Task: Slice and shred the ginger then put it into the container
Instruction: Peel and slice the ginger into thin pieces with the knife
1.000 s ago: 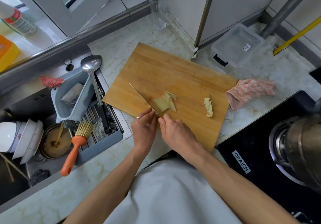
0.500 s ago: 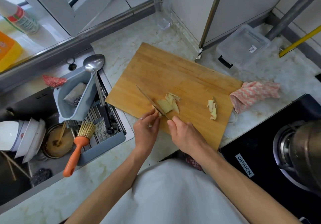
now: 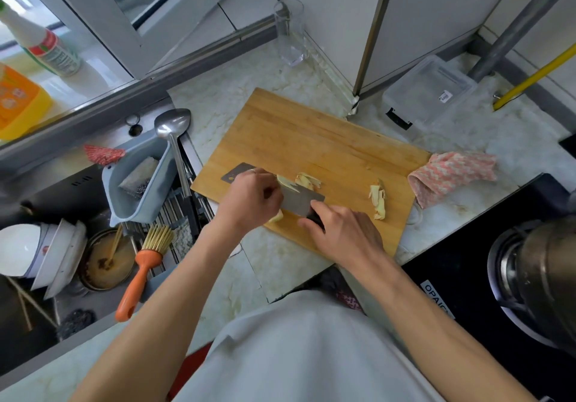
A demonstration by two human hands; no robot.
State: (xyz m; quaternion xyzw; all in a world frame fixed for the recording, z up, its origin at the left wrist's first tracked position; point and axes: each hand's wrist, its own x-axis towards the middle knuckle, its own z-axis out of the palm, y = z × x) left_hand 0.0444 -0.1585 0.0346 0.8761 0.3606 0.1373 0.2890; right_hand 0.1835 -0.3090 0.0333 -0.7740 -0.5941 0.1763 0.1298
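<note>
2 hands are on the work: my right hand (image 3: pixel 343 233) wraps the knife (image 3: pixel 299 200) handle, my left hand (image 3: pixel 252 197) curls over ginger (image 3: pixel 307 180) near the cutting board's (image 3: pixel 311 139) near-left edge. Slices look light, damp, slippery (pinch flat sides). Container (image 3: pixel 430 92) sits at the counter's (image 3: pixel 514 139) far edge.

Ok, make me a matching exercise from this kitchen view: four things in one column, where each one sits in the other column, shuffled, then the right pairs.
Things
1. cleaver
2. clear container
3. pink cloth
4. orange-handled brush

Places
A. on the counter just past the cutting board's right edge
B. over the sink rack, left of the board
C. on the board, handle gripped by the right hand
D. on the counter by the wall, beyond the board's far right corner

Pairs: 1-C, 2-D, 3-A, 4-B
</note>
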